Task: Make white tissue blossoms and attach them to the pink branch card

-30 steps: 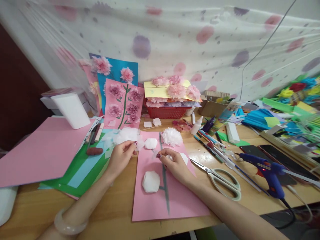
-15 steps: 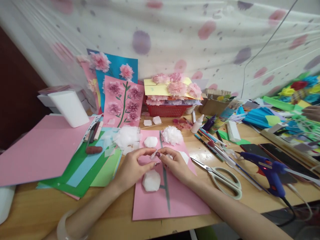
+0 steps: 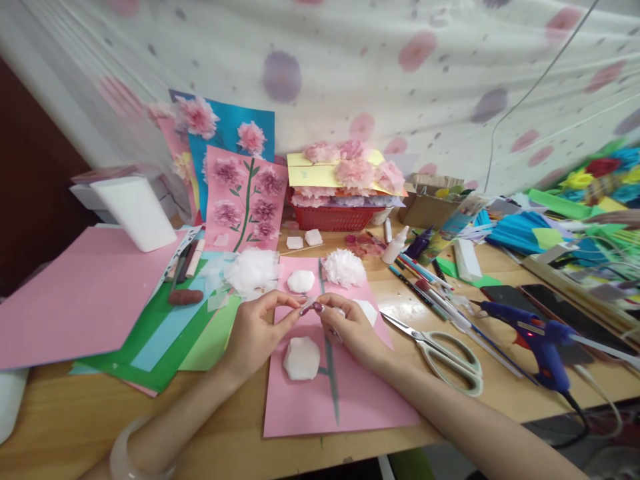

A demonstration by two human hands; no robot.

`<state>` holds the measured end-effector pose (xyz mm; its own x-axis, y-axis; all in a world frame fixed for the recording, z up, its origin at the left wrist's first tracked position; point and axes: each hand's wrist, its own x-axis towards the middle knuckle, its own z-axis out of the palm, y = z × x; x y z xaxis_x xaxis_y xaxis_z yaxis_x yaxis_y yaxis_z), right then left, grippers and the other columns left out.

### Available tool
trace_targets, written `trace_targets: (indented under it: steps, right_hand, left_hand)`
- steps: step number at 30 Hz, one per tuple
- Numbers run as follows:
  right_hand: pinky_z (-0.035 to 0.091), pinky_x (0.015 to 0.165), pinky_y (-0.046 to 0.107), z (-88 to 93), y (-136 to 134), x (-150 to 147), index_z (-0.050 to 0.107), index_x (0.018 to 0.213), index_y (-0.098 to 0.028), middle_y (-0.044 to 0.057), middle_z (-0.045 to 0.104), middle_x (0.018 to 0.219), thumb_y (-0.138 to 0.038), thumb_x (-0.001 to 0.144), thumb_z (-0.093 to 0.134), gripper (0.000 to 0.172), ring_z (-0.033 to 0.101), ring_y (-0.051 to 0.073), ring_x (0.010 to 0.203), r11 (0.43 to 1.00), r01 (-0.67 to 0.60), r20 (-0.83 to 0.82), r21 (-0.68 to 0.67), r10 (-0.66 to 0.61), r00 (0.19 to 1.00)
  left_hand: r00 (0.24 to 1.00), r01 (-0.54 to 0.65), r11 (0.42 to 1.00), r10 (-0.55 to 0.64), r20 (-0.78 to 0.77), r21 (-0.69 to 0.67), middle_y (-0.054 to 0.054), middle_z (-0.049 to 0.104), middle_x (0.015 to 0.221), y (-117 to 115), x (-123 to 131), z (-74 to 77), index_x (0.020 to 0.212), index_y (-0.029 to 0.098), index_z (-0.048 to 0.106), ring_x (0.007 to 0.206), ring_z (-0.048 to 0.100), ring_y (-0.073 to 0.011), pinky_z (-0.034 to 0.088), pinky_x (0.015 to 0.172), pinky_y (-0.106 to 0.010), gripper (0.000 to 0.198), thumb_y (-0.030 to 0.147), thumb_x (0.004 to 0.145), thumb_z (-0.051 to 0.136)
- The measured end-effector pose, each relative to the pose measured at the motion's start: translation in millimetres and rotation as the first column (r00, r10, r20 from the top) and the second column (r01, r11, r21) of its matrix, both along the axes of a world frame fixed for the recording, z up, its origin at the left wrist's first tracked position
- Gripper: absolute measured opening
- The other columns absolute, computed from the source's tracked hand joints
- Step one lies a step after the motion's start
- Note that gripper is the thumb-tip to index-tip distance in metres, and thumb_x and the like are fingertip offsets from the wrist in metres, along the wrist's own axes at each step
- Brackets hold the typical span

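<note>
The left hand (image 3: 254, 335) and right hand (image 3: 354, 330) are pinching a tissue scrap (image 3: 309, 302) above the pink card (image 3: 295, 413), seemingly shaping it, the next move probably needing a light grip.

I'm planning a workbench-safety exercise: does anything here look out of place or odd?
Yes: on the right, the blue hot-glue gun, its red light lit, lies beside two smartphones, an odd resting spot if it is hot. The pink paper under the hands looks undamaged.

Sheet (image 3: 295, 410) pink; stem (image 3: 334, 393) grey-green; flower (image 3: 345, 268) white; curtain (image 3: 340, 80) white, spotted pink, purple.
</note>
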<state>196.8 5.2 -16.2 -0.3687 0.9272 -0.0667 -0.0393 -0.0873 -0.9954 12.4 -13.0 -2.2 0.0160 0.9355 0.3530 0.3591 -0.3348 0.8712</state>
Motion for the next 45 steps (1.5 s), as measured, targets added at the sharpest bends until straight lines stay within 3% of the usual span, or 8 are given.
trace_targets:
  steps: [7, 14, 22, 27, 32, 35, 37, 45]
  right_hand:
    - [0.023, 0.046, 0.023, 6.3, -1, -1, 0.062, 0.086, -0.019, -0.009, 0.038, 0.053, -0.048, 0.082, 0.064, 0.030, 0.029, 0.007, 0.046, 1.000, 0.011, -0.003, -0.006, -0.011, 1.000]
    - [0.032, 0.057, 0.025, 4.6, 0, 1, 0.066, 0.084, -0.018, -0.003, 0.055, 0.070, -0.043, 0.082, 0.064, 0.025, 0.041, 0.009, 0.058, 0.988, 0.020, 0.112, 0.152, -0.037, 0.993]
    - [0.034, 0.063, 0.027, 5.2, -1, 1, 0.062, 0.077, -0.020, -0.003, 0.053, 0.070, -0.039, 0.081, 0.063, 0.019, 0.043, 0.011, 0.062, 0.988, 0.026, 0.158, 0.149, -0.050, 0.986]
    - [0.035, 0.063, 0.026, 4.7, 0, 0, 0.063, 0.078, -0.020, -0.003, 0.054, 0.072, -0.039, 0.082, 0.062, 0.020, 0.045, 0.011, 0.063, 0.988, 0.034, 0.175, 0.149, -0.060, 0.983]
    - [0.037, 0.065, 0.026, 0.6, 1, 1, 0.066, 0.084, -0.020, -0.002, 0.057, 0.074, -0.042, 0.083, 0.062, 0.023, 0.047, 0.012, 0.065, 0.981, 0.046, 0.165, 0.186, -0.077, 0.983]
    - [0.037, 0.064, 0.026, 1.2, 2, 1, 0.067, 0.085, -0.020, -0.002, 0.057, 0.073, -0.040, 0.082, 0.062, 0.021, 0.047, 0.012, 0.065, 0.979, 0.042, 0.151, 0.200, -0.073, 0.986]
    - [0.035, 0.062, 0.026, 1.6, 3, 1, 0.068, 0.084, -0.019, -0.002, 0.056, 0.071, -0.037, 0.081, 0.062, 0.019, 0.046, 0.012, 0.064, 0.978, 0.034, 0.149, 0.207, -0.065, 0.987]
    - [0.016, 0.045, 0.022, -1.0, 6, 0, 0.065, 0.091, -0.018, -0.009, 0.036, 0.055, -0.042, 0.080, 0.066, 0.026, 0.023, 0.006, 0.045, 0.991, 0.017, -0.099, -0.134, -0.030, 0.995]
  left_hand:
    - [0.999, 0.027, 0.999, -0.026, -0.021, 0.041, -0.001, 0.079, 0.091, -2, 0, -1.0, 0.075, 0.022, 0.067, 0.091, 0.074, -0.0195, 0.056, 0.087, -0.029, 0.004, 0.021, 0.078, 0.069]
    - [0.990, 0.051, 0.986, -0.029, 0.140, -0.157, -0.005, 0.078, 0.096, -1, 4, 0.7, 0.094, 0.020, 0.065, 0.090, 0.074, -0.0217, 0.059, 0.079, -0.030, 0.023, 0.032, 0.076, 0.071]
    - [0.948, -0.090, 0.974, 0.147, 0.283, -0.206, -0.007, 0.077, 0.094, 7, 0, 0.4, 0.090, 0.017, 0.069, 0.089, 0.073, -0.0210, 0.057, 0.082, -0.029, 0.024, 0.035, 0.074, 0.072]
    - [0.826, -0.136, 0.956, 0.255, 0.502, -0.261, -0.003, 0.076, 0.082, 18, -9, -0.3, 0.088, 0.018, 0.070, 0.082, 0.072, -0.0183, 0.056, 0.085, -0.030, 0.034, 0.039, 0.065, 0.083]
    - [0.710, 0.255, 0.883, 0.107, 0.696, -0.395, -0.005, 0.077, 0.090, 24, -22, 7.7, 0.076, 0.017, 0.071, 0.083, 0.072, -0.0191, 0.058, 0.086, -0.037, 0.036, 0.034, 0.052, 0.091]
    - [0.757, 0.441, 0.769, -0.042, 0.653, -0.463, -0.008, 0.077, 0.095, 19, -16, 9.2, 0.076, 0.017, 0.074, 0.087, 0.072, -0.0215, 0.058, 0.087, -0.039, 0.031, 0.034, 0.056, 0.090]
    - [0.816, 0.431, 0.767, -0.106, 0.568, -0.476, -0.008, 0.078, 0.089, 16, -9, 6.5, 0.076, 0.017, 0.076, 0.084, 0.073, -0.0208, 0.058, 0.087, -0.038, 0.028, 0.036, 0.059, 0.087]
    - [1.000, -0.011, 0.982, 0.015, 0.021, -0.188, -0.010, 0.078, 0.078, 44, -38, 2.9, 0.077, 0.015, 0.076, 0.068, 0.073, -0.0216, 0.062, 0.065, -0.035, 0.032, 0.047, 0.072, 0.074]
